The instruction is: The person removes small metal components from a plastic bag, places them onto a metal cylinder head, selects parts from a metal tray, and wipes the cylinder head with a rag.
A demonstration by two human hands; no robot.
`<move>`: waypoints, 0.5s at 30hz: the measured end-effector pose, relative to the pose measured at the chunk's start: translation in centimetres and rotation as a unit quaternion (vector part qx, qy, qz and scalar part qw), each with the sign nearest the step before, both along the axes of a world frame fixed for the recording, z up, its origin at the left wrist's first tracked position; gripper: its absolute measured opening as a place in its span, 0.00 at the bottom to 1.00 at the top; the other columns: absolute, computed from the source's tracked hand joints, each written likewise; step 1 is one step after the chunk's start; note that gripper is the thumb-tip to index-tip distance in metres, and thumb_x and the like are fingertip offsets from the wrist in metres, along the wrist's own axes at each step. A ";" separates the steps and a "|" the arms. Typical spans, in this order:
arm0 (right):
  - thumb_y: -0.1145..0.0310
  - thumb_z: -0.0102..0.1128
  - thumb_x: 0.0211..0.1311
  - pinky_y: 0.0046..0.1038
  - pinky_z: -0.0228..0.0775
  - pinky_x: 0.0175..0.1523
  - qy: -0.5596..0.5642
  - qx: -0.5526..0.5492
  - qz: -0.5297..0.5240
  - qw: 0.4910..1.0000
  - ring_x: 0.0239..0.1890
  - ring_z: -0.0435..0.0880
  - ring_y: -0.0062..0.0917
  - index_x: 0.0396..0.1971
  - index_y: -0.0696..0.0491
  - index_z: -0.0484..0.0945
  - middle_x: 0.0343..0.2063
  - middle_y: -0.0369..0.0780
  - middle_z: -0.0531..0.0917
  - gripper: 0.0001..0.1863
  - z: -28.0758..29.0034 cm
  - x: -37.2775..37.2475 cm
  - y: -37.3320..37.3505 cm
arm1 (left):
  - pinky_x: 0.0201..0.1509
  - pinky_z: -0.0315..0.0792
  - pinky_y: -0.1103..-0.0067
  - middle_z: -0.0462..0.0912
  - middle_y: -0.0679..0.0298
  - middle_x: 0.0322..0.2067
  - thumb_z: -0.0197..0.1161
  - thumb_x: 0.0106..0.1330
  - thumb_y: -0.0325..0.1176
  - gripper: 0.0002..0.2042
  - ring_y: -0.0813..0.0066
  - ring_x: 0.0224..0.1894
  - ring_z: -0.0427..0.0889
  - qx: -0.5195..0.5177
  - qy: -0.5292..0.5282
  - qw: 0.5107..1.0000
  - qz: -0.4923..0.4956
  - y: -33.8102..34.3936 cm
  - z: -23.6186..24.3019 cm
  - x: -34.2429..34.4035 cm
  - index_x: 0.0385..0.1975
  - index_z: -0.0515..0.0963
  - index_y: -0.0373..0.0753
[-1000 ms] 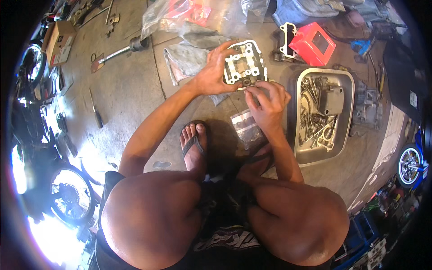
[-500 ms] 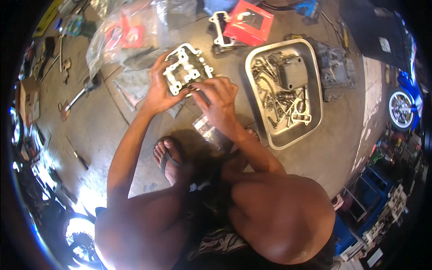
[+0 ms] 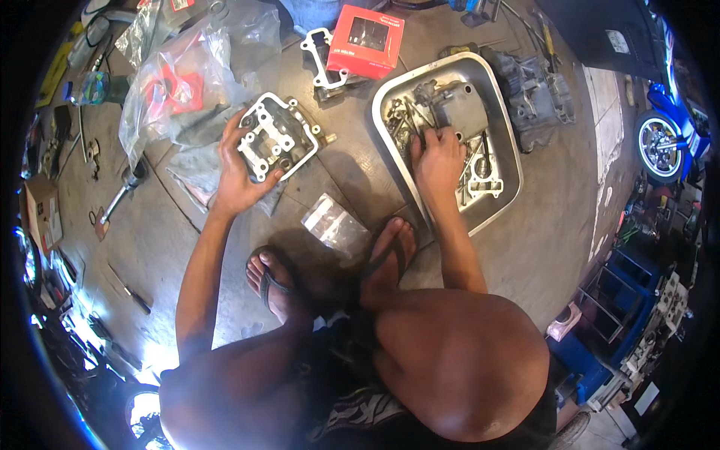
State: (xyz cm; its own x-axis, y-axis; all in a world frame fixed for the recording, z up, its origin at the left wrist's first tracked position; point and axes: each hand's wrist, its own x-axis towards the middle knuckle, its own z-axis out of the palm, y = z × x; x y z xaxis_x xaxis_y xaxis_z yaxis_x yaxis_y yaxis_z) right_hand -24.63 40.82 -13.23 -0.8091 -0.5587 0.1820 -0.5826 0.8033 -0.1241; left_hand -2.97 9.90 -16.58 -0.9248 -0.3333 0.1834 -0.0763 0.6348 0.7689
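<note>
My left hand (image 3: 238,169) grips a metal engine cylinder head (image 3: 274,135) with machined pale edges and dark recesses, thumb at its lower edge and fingers along its left side. My right hand (image 3: 439,157) is down in a rectangular steel tray (image 3: 506,206), fingers curled among loose bolts and small metal parts; what they hold, if anything, is hidden. Beside the fingers in the tray lie a grey cylindrical casting (image 3: 461,109) and a flat gasket-like plate (image 3: 484,178). A small clear plastic bag (image 3: 334,225) lies on the floor between the tray and my feet.
A red box (image 3: 364,41) and pale gasket (image 3: 315,56) sit beyond the tray; an engine casing (image 3: 536,105) is right of it. Plastic bags (image 3: 202,67), a rag (image 3: 191,176), a long tool (image 3: 120,195) and screwdriver (image 3: 135,296) lie left. A blue motorcycle (image 3: 667,142) stands at right.
My right hand has left the cylinder head and reached right into the tray. My left hand still holds the head. The whole view has also shifted.
</note>
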 end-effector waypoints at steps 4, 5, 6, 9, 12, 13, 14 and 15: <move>0.64 0.67 0.61 0.39 0.64 0.47 -0.073 -0.002 -0.014 0.997 0.41 0.77 0.36 0.36 0.51 0.86 0.34 0.41 0.78 0.08 0.8 0.0 0.7 | 0.75 0.50 0.55 0.56 0.41 0.72 0.77 0.52 0.45 0.45 0.42 0.73 0.57 0.001 0.006 1.000 0.003 -0.1 0.3 0.0 0.65 0.55 0.39; 0.65 0.68 0.59 0.39 0.64 0.47 -0.019 -0.038 -0.015 0.999 0.41 0.77 0.35 0.35 0.50 0.86 0.34 0.40 0.77 0.07 1.5 -0.6 0.2 | 0.75 0.50 0.54 0.56 0.41 0.72 0.77 0.52 0.44 0.45 0.42 0.73 0.57 0.005 0.006 1.000 0.004 -0.1 0.3 0.0 0.65 0.55 0.39; 0.66 0.68 0.58 0.38 0.64 0.47 -0.003 -0.025 -0.013 1.000 0.41 0.77 0.35 0.34 0.49 0.86 0.34 0.39 0.77 0.06 1.1 -1.2 0.0 | 0.75 0.50 0.54 0.56 0.41 0.72 0.78 0.52 0.44 0.45 0.42 0.73 0.57 0.009 0.006 1.000 0.006 -0.1 0.3 0.0 0.65 0.55 0.39; 0.67 0.67 0.56 0.38 0.64 0.48 0.017 0.027 -0.021 0.999 0.43 0.76 0.34 0.34 0.47 0.87 0.34 0.38 0.77 0.07 0.5 -2.9 -0.5 | 0.75 0.50 0.54 0.56 0.41 0.72 0.78 0.51 0.44 0.45 0.41 0.72 0.57 0.002 0.008 1.000 0.000 -0.2 0.2 -0.2 0.65 0.55 0.39; 0.67 0.63 0.58 0.39 0.64 0.50 0.027 0.048 -0.009 0.998 0.45 0.75 0.34 0.35 0.47 0.88 0.35 0.37 0.78 0.07 -0.4 -3.4 -0.9 | 0.75 0.49 0.53 0.56 0.42 0.72 0.78 0.51 0.44 0.45 0.41 0.72 0.58 -0.005 0.006 1.000 -0.001 -0.2 0.6 -0.3 0.65 0.55 0.40; 0.67 0.62 0.59 0.39 0.64 0.50 0.023 0.052 -0.011 0.998 0.45 0.75 0.34 0.35 0.47 0.88 0.36 0.37 0.78 0.08 -0.5 -3.3 -1.0 | 0.75 0.49 0.53 0.56 0.42 0.72 0.78 0.51 0.44 0.45 0.41 0.72 0.58 -0.004 0.005 1.000 0.000 -0.1 0.7 -0.3 0.64 0.55 0.40; 0.67 0.61 0.60 0.39 0.64 0.50 0.019 0.055 -0.013 0.998 0.46 0.75 0.34 0.35 0.47 0.88 0.36 0.37 0.78 0.08 -0.6 -3.3 -1.2 | 0.75 0.49 0.53 0.56 0.42 0.72 0.78 0.51 0.44 0.45 0.41 0.72 0.58 -0.006 0.004 1.000 0.000 -0.1 0.6 -0.2 0.65 0.55 0.40; 0.67 0.60 0.60 0.40 0.64 0.50 0.015 0.059 -0.014 0.998 0.46 0.75 0.34 0.35 0.46 0.88 0.37 0.36 0.79 0.09 -0.7 -3.2 -1.4 | 0.75 0.49 0.53 0.56 0.42 0.72 0.78 0.51 0.44 0.45 0.41 0.72 0.58 -0.009 0.004 1.000 0.001 -0.1 0.5 -0.2 0.65 0.55 0.40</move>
State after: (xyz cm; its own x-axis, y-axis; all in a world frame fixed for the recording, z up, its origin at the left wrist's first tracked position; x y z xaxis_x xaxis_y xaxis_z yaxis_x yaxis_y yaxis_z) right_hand -27.81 39.43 -13.89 -0.8195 -0.5555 0.1412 -0.5622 0.8269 -0.0096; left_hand -3.15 9.79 -16.05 -0.9223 -0.3322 0.1972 -0.0714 0.6482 0.7582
